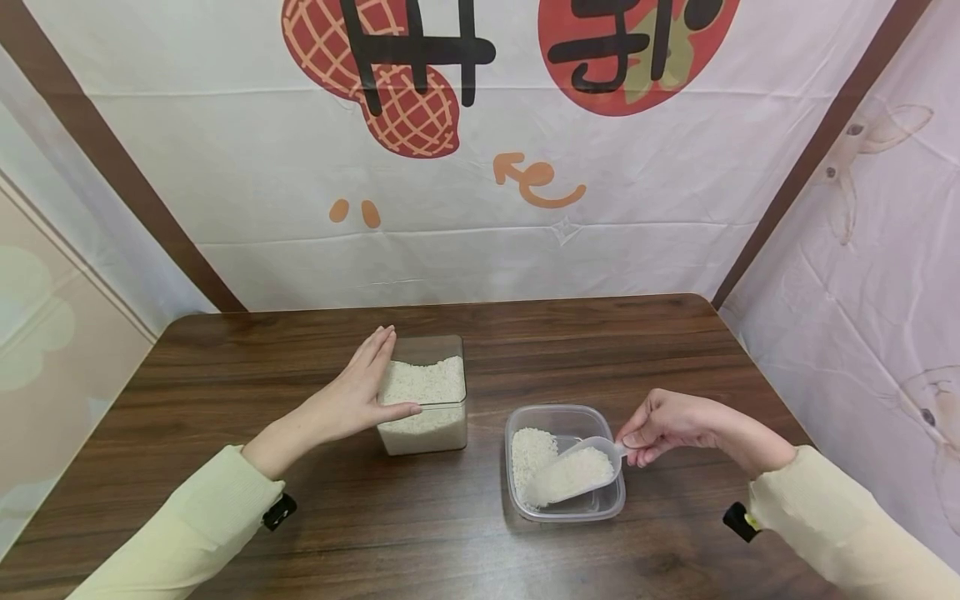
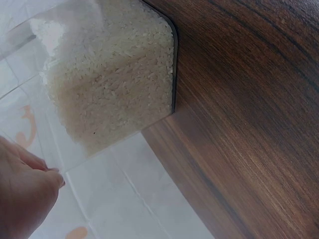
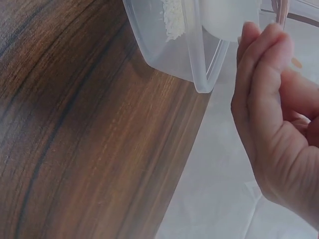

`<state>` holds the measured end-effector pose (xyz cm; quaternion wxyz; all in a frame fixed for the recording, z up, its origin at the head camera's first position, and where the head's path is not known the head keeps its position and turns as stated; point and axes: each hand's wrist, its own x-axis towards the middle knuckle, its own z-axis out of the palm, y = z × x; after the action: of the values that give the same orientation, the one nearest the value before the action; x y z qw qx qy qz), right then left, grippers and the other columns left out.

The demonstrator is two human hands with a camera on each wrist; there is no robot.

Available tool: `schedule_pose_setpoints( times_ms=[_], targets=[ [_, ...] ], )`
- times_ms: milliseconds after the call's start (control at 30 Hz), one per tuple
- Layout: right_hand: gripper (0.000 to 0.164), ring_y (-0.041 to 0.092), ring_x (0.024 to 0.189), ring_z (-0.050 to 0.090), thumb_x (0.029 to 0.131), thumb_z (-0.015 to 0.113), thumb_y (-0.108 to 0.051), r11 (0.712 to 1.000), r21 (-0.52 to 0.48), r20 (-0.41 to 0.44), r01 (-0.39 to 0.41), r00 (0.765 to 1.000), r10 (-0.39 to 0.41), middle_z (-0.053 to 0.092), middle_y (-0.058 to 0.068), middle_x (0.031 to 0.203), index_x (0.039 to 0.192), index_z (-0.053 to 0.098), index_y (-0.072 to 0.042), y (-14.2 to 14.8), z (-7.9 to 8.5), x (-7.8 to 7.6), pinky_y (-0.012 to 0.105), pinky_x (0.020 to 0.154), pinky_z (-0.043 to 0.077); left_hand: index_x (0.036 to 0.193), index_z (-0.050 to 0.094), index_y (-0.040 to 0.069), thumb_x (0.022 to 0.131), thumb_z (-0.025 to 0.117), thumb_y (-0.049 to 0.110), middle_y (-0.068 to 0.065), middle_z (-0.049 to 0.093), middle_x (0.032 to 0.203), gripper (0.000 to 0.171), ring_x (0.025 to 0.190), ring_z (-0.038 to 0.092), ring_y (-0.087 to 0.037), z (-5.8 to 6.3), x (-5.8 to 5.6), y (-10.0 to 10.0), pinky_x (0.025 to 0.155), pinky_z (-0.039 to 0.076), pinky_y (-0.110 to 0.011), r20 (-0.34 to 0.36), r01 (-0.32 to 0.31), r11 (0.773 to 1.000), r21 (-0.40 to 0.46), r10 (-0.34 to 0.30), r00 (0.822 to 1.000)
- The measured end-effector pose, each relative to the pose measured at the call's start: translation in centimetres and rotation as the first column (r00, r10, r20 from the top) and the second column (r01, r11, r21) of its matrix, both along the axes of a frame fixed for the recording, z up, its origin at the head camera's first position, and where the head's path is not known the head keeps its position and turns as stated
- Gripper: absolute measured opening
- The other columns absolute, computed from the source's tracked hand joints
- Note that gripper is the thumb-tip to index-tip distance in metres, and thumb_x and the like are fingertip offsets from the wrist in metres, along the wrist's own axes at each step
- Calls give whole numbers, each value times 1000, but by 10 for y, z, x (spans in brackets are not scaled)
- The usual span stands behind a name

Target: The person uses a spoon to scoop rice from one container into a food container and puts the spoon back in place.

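In the head view a tall clear container (image 1: 429, 347) holds white rice (image 1: 424, 383). My left hand (image 1: 358, 390) rests against its left side with fingers straight, the thumb lying along the front rim. Right of it stands a low clear plastic tub (image 1: 567, 516) with a heap of rice (image 1: 533, 448) on its left side. My right hand (image 1: 678, 422) pinches the handle of a translucent scoop (image 1: 604, 450). Full of rice, the scoop tilts down to the left inside the tub, its mouth at the heap. The right wrist view shows the curled fingers (image 3: 266, 74) beside the tub's rim.
Both containers stand on a dark wood-grain table (image 1: 337, 517). A white printed curtain (image 1: 480, 258) hangs behind the table's back edge, and another patterned curtain (image 1: 847, 275) hangs along the right side. Each sleeve has a black clip at the cuff.
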<state>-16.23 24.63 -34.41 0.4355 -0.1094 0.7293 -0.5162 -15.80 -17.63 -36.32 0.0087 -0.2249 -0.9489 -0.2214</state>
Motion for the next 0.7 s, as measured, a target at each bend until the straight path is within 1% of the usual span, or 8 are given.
schedule_pose_setpoints(
  times_ms=[167,367,700],
  targets=[
    [23,12,63,62,84,57,5,999,44,-26,-1,1000,2,65,11,69,99,58,23,-2,6,3,21,60,52,142,6,-9,75,63,58,-17,3,151,110,138,-2,-29,0,0,0,107,15,-51,0,1,1000,0,-1,1000],
    [21,12,61,62,84,57,6,992,127,-87,14,996,-3,65,11,69,97,60,21,-4,15,4,23,60,53,142,7,-9,75,63,58,-17,3,151,110,138,-1,-29,-1,0,0,107,15,-51,-1,0,1000,2,0,1000],
    [20,12,61,62,83,57,5,986,166,-127,6,992,15,65,12,69,96,61,20,-1,31,3,24,60,53,142,7,-9,75,63,58,-17,3,151,110,138,-1,-29,-1,0,-1,107,15,-51,-5,3,1000,3,-3,1000]
  ],
)
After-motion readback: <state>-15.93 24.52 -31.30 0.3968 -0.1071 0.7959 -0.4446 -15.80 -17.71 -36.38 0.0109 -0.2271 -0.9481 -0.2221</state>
